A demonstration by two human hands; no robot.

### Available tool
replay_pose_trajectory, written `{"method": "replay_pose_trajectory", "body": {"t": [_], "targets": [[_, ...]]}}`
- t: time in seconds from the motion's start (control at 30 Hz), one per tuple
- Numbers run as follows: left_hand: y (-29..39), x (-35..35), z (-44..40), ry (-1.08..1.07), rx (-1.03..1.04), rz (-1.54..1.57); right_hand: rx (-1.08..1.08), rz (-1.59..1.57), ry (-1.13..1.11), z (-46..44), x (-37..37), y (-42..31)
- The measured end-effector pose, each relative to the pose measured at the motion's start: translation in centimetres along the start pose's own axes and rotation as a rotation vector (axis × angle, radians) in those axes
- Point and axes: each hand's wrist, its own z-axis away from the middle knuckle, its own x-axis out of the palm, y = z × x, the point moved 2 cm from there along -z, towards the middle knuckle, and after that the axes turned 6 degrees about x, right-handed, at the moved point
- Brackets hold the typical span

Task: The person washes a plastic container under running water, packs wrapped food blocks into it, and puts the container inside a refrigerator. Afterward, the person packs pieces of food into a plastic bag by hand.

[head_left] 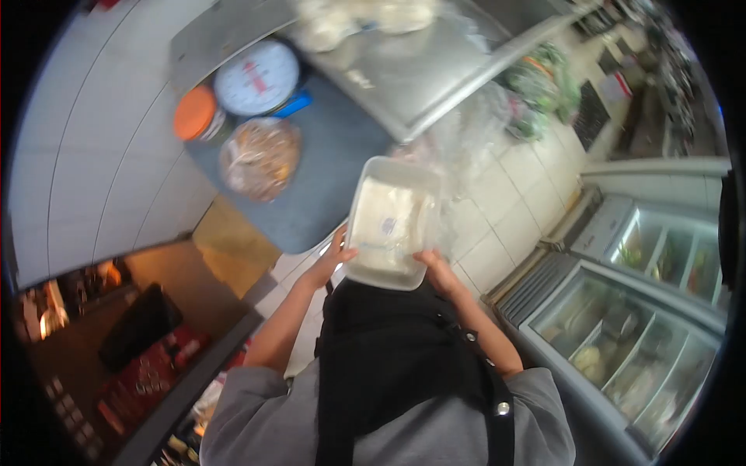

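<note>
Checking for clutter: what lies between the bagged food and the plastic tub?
In the head view, only bare grey tabletop shows between the bagged food and tub.

Cannot read the blurred red marking on the round white dial (264,78), nor the small print on the pale, flat contents (387,221) of the translucent rectangular plastic tub (386,276). Cannot see every fingertip of the left hand (330,262) or right hand (437,272), partly hidden by the tub. See white, blurred bundles (408,17) cut off by the top edge.
</note>
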Motion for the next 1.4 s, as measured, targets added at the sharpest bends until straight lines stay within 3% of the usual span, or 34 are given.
{"method": "replay_pose_trajectory", "body": {"t": [0.1,0.27,0.37,0.4,0.47,0.6,0.73,0.8,0.83,0.93,0.97,1.0,1.07,1.13,1.2,1.33,1.4], "targets": [[-0.6,5.3,-0.8,-0.100,0.147,0.036,-0.144,-0.010,0.015,3.8,-4.6,1.5],[4.5,17.5,-2.8,-0.296,0.303,0.069,-0.264,-0.079,0.207,14.6,-11.6,-1.5],[4.2,24.6,-7.8,-0.299,0.176,0.712,-0.328,-0.196,0.145,21.5,-15.8,-3.3],[3.9,27.1,-9.8,-0.335,0.192,0.691,-0.371,-0.199,0.155,23.6,-16.7,-4.2],[4.0,32.6,-12.1,-0.623,0.031,0.795,-0.327,-0.150,0.269,27.9,-17.9,-5.2],[2.7,40.5,-12.7,-0.694,-0.115,0.758,-0.408,0.007,0.372,32.8,-21.9,-4.9],[1.1,45.6,-11.9,-0.716,-0.230,0.632,-0.421,-0.047,0.564,38.1,-23.5,-3.7],[1.0,47.2,-11.9,-0.719,-0.253,0.557,-0.582,0.052,0.549,38.5,-26.3,-1.7],[1.1,47.9,-12.1,-0.716,-0.259,0.527,-0.672,0.179,0.716,39.8,-28.0,-1.1],[1.9,48.6,-13.0,-0.696,-0.254,0.442,-0.860,0.184,2.172,52.3,-27.7,-2.1],[2.6,48.4,-13.4,-0.693,-0.250,0.427,-1.020,0.032,2.428,55.9,-27.2,-1.4],[3.0,48.4,-14.0,-0.687,-0.251,0.413,-0.877,0.164,2.904,58.6,-27.3,0.3],[4.0,48.6,-14.9,-0.683,-0.238,0.382,-0.694,0.062,3.147,62.7,-28.9,3.7],[5.1,48.4,-16.1,-0.669,-0.221,0.345,-0.629,-0.131,3.107,64.0,-33.7,9.4],[6.7,48.6,-17.3,-0.657,-0.198,0.325,-0.414,-0.356,2.966,64.8,-36.6,11.0],[9.4,47.8,-19.7,-0.619,-0.149,0.291,-0.367,-0.412,2.966,64.8,-36.9,11.4],[10.6,47.5,-20.8,-0.599,-0.137,0.283,-0.450,-0.393,2.944,65.0,-36.2,10.7]]}}
